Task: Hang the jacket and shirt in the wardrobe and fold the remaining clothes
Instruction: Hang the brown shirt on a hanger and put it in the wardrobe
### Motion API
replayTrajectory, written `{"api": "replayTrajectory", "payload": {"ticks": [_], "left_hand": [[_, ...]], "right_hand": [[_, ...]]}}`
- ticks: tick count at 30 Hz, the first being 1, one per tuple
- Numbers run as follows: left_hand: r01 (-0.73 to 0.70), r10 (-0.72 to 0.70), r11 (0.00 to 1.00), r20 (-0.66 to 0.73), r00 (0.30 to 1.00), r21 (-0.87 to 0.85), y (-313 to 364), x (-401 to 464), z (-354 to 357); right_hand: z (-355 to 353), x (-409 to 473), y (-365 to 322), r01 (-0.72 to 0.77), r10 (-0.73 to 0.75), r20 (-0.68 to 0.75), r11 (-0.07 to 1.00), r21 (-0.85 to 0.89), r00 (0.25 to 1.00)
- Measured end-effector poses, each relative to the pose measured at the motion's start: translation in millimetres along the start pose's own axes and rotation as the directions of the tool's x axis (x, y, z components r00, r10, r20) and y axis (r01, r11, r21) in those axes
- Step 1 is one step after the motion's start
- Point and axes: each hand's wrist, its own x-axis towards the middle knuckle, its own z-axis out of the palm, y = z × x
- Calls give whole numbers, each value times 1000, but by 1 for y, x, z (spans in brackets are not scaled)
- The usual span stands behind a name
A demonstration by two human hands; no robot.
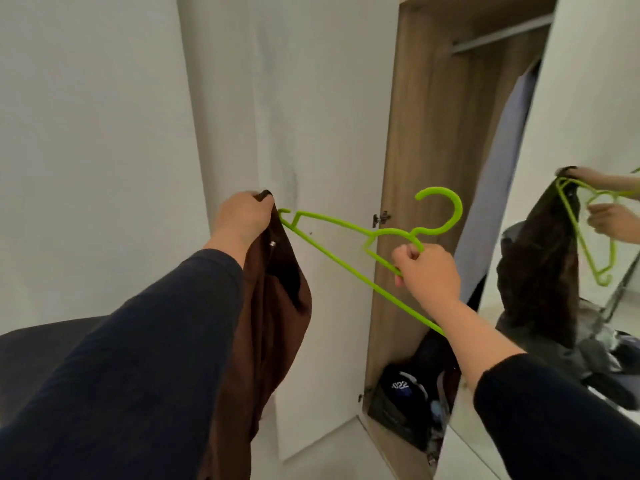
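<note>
Standing at the open wardrobe [426, 140], mid-way through dressing a hanger. Left hand [242, 216] clenched on the top edge of a brown garment [273, 306], held up just left of the wardrobe opening, against the white door [318, 116], cloth hanging down slack below the fist. Right hand [429, 271] closed around the neck of a green hanger [346, 237], hook turned up toward the wardrobe, one arm tip just beside the cloth at the left fist, apparently about to enter it. Whether jacket or shirt, cannot tell.

By judgement, early in the task: garment not yet seated on the hanger, not yet on the rail [502, 32] high inside the wardrobe. One pale garment [491, 188] already hanging within. Still to do: thread both shoulders, hook onto the rail, hang the other piece, fold the rest.

Dark bags and clutter [408, 396] on the wardrobe floor, clear of the hanging space. Mirror [588, 116] right of the wardrobe, reflecting both hands and a heap of clothes. Narrow opening, and the door close on the left, likely to crowd the swing upward.
</note>
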Motion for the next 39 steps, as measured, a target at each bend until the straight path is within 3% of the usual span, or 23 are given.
{"api": "replayTrajectory", "payload": {"ticks": [5,10,18,22,26,29,34,39], "left_hand": [[-123,129,982,-36,991,145,32,-7,29],[-146,146,982,5,989,117,57,-15,49],[-398,333,879,262,906,262,85,-35,77],[-434,367,891,350,862,135,93,-43,91],[-417,424,903,385,820,-106,124,-59,114],[-446,519,854,416,747,-267,144,-69,128],[-432,512,859,500,699,-275,150,-77,131],[-487,636,768,403,658,-416,136,-78,133]], "right_hand": [[-42,15,28,-24,21,-91,999,-29,996],[-53,20,39,-44,31,-81,984,-172,996],[-70,32,46,52,-51,10,967,-248,999],[-79,41,45,78,-78,11,961,-266,997],[-58,35,48,22,-20,12,966,-258,1000],[-53,37,46,34,-35,4,969,-246,999],[-58,46,39,92,-92,10,969,-231,996],[-60,51,43,149,-152,-6,977,-155,988]]}}
